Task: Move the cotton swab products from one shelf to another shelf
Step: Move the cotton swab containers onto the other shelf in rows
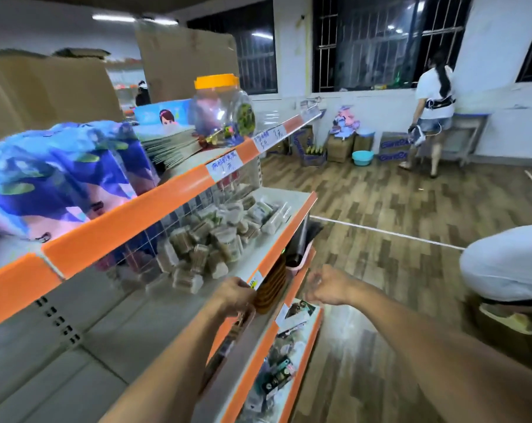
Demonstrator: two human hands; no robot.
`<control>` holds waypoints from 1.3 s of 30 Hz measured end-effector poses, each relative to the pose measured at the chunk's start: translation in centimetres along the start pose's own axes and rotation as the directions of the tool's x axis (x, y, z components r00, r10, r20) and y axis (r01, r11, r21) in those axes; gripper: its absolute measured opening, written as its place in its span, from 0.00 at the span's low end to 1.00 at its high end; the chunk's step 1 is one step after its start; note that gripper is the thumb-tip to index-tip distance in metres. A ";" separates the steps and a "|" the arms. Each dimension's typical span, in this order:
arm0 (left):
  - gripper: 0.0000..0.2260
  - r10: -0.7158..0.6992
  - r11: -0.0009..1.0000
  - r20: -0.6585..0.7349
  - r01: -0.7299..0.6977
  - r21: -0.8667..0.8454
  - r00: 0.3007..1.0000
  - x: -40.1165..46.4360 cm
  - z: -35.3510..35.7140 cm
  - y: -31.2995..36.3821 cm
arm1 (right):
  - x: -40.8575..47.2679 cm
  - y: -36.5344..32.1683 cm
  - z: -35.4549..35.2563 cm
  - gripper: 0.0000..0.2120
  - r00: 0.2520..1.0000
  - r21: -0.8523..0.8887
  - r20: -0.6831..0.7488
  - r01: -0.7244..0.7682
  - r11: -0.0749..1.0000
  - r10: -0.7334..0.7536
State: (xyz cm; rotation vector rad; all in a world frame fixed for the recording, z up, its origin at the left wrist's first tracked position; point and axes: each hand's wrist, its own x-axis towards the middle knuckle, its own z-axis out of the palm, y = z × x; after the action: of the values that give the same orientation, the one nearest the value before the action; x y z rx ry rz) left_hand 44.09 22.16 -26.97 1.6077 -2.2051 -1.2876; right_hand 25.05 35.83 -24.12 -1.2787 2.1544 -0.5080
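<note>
The left hand's (235, 296) fingers curl over the orange front lip of the middle shelf (277, 221). Whether they clamp the lip or pinch something below it cannot be told, since the knuckles hide the tips. Something blurred hangs just beneath that hand, too smeared to name. At 3 o'clock of it, apart from the shelf, the right hand (327, 288) hangs in the air with fingers curled loosely inward. Something small and pale may sit in them, but blur hides it.

The swab packs (216, 236) lie heaped on the middle shelf at 11 o'clock of the left hand, near it, against a wire grid at the back. A stack of brown ribbed discs (271, 288) sits just right of the left hand, touching the shelf edge.

On the top shelf (130, 215), at 12 o'clock, stands a clear jar (222, 114) with an orange lid, and at 10 o'clock lies a blue patterned bundle (57, 175). The lower shelf (301, 355), at 6 o'clock of the right hand, holds small packets.

At 3 o'clock a person (502, 261) in white crouches on the wood floor. At 1 o'clock, well apart, another person (432, 111) stands by the window.
</note>
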 end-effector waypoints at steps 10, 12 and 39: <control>0.03 -0.062 0.997 -0.016 0.061 -0.056 0.998 11.0 1.7 5.5 | 12.4 3.9 -5.4 0.07 0.997 0.020 0.066 0.040 0.999 -0.041; 0.04 -0.083 0.994 -0.042 0.080 -0.076 0.996 13.3 2.7 6.7 | 15.3 4.8 -7.1 0.10 0.994 -0.003 0.084 0.063 0.998 -0.063; 0.18 -0.210 0.976 -0.351 0.219 -0.015 0.913 30.1 3.6 17.4 | 41.9 5.6 -14.9 0.27 0.916 -0.148 0.244 0.361 0.921 -0.320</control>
State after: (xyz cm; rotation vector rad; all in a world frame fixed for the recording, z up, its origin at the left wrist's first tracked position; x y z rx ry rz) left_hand 16.69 0.45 -28.13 1.9573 -1.8786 -0.9247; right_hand -4.02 1.88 -27.95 -1.7497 1.8392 -0.2859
